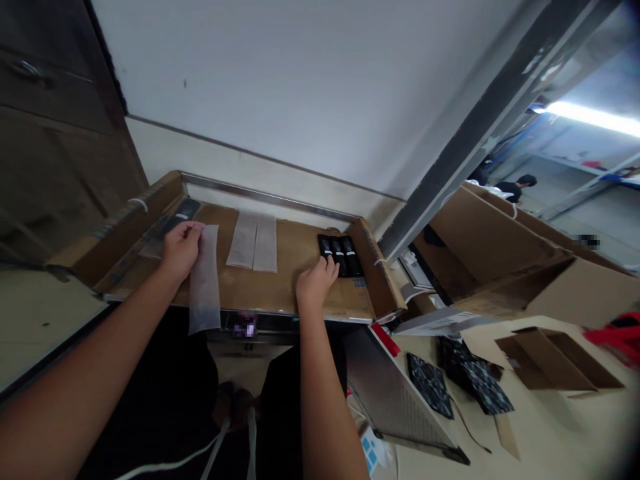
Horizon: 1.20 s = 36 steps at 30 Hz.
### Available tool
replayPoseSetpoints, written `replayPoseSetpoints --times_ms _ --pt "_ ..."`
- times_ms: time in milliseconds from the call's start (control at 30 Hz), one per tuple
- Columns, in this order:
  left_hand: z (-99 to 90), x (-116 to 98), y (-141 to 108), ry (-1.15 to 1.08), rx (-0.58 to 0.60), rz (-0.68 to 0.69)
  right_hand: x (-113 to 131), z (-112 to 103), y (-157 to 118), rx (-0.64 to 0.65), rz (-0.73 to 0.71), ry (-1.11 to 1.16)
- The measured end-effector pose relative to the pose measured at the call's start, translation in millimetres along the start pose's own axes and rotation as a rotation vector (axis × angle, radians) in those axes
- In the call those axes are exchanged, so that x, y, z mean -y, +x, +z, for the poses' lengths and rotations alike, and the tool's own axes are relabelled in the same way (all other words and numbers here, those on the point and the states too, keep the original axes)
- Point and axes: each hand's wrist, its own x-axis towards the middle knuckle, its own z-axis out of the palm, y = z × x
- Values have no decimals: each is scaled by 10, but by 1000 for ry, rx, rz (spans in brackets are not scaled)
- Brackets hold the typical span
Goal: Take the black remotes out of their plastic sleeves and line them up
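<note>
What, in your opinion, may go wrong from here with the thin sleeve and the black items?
The translucent sleeve, pinched by the left hand, hangs past the front edge of the cardboard tray, so it might slip to the floor. The right hand touches three tightly packed black items, which might shift out of their row.

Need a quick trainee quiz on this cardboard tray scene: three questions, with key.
1. What does the left hand pinch at its top end?
2. How many glossy black rectangular packs lie side by side under the right hand?
3. True or false: the right hand touches the two pale translucent sleeves lying flat on the brown cardboard tray.

Key
1. A long translucent plastic sleeve.
2. Three.
3. False: it touches the black packs.
</note>
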Motion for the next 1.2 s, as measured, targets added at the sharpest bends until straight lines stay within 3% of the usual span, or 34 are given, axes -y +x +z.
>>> replayPoseSetpoints --times_ms 100,167,267,367,433,533,667,767,867,1033,1200 --pt "-1 -16 -21 -1 1 14 8 -53 -20 -101 -39 114" --pt "-6 -35 -41 15 -7 3 0 -52 -12 -73 -50 227" --pt "-12 -79 -72 7 -16 -37 -39 0 41 141 -10 536" --pt "-8 -136 -108 -29 17 -59 -65 43 112 441 157 885" --pt "0 -165 -129 -38 52 -65 -34 37 134 556 259 1015" --pt "8 -165 -133 -53 123 -91 159 3 89 585 266 1026" --pt "-20 -76 -75 -138 260 -102 709 47 -46 614 158 1047" --pt "-57 -19 -30 -186 328 -88 1166 195 -80 674 116 1028" --pt "-84 -22 -23 -227 380 -98 1451 397 -40 789 92 916" --pt "-93 -84 -60 -197 338 -55 1491 665 16 692 -14 749" --pt "-67 -111 -76 -171 327 -48 1411 688 2 612 -17 768"
